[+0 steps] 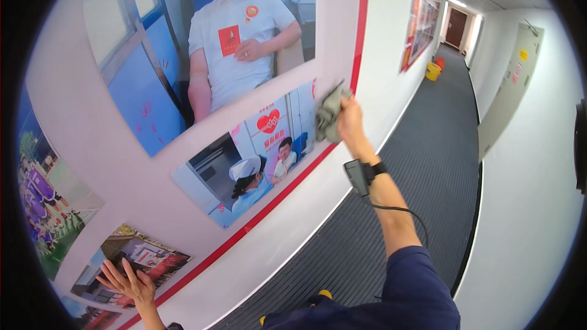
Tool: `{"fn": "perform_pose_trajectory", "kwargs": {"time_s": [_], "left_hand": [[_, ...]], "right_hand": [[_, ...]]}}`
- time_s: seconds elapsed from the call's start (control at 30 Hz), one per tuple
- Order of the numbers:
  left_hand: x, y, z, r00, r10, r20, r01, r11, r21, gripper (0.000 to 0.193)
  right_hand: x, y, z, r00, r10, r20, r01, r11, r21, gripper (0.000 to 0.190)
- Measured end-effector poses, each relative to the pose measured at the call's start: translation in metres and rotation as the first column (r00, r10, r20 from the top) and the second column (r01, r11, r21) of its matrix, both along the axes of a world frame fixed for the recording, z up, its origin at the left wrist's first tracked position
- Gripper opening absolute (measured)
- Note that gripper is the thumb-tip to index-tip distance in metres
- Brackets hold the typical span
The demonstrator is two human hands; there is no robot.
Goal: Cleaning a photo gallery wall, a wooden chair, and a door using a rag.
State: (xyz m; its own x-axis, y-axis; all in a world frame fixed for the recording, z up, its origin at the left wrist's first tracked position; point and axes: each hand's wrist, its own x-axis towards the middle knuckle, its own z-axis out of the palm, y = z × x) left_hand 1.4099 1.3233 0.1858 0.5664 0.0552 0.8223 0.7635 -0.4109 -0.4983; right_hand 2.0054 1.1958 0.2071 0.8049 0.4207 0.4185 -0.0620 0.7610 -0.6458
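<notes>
My right hand (351,119) grips a bunched grey-green cloth (331,112) against the lower right corner of a wall display board (337,32) with a red border. Beside the cloth is a printed photo (257,160) of a seated person and someone in a white cap. At the lower left my left hand (130,284) is spread, fingers apart and holding nothing, over a smaller photo (169,261) of a building and red shapes. Whether its palm touches the board cannot be told. A large photo (243,46) of a person in a white shirt fills the upper part.
A dark ribbed carpet (412,123) runs down the corridor. Farther along, a yellow bucket (433,71) with something orange-red stands by the left wall, below another framed display (421,18). A grey door (511,87) is on the right, and a brown door (456,26) at the far end.
</notes>
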Motion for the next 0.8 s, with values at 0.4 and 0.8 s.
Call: {"fn": "perform_pose_trajectory", "kwargs": {"time_s": [0.4,0.8], "left_hand": [[-0.012,0.008,-0.011,0.999,0.019,0.039,-0.022,0.998,0.058,0.053],[0.002,0.008,-0.011,0.998,-0.027,0.051,0.026,1.000,0.016,0.053]], "right_hand": [[-0.025,0.027,0.246,0.164,-0.512,0.843,0.621,0.718,0.315,0.050],[-0.073,0.069,0.325,0.039,-0.810,0.585,0.969,0.173,0.175,0.043]]}}
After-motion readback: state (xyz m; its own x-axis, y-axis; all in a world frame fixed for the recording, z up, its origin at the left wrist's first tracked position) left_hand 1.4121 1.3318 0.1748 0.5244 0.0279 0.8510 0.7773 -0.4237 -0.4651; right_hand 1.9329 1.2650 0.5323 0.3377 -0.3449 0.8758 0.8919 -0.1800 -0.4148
